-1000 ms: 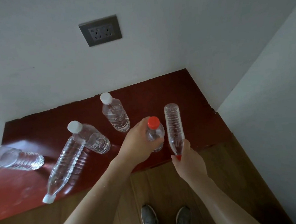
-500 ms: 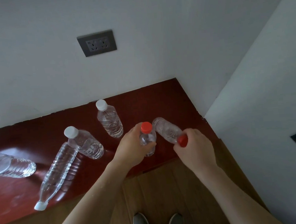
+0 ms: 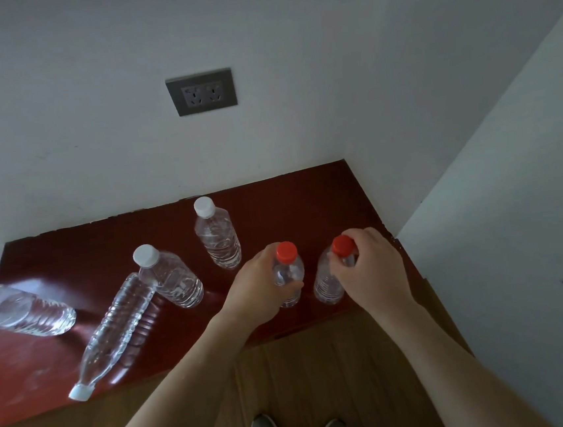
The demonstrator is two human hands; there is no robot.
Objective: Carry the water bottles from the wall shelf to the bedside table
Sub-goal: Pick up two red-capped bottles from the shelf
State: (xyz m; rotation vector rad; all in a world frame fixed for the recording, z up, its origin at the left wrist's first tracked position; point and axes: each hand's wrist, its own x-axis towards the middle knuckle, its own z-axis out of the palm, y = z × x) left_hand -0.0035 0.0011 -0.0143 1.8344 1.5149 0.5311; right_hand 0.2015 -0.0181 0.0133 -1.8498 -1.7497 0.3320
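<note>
Your left hand (image 3: 259, 284) has its fingers wrapped round the neck of the left red-capped bottle (image 3: 287, 273). Your right hand (image 3: 371, 270) has its fingers curled over the cap and shoulder of the right red-capped bottle (image 3: 326, 284). Both bottles stand upright near the front right corner of the shelf (image 3: 306, 204). This reads as the pick-up, though a set-down would look the same.

If you are lifting, go straight up, then back toward you over the front edge. The side wall (image 3: 481, 228) crowds your right hand. The upright white-capped bottle (image 3: 219, 240) stands just beyond your left hand, and the other three sit further toward the left end.
</note>
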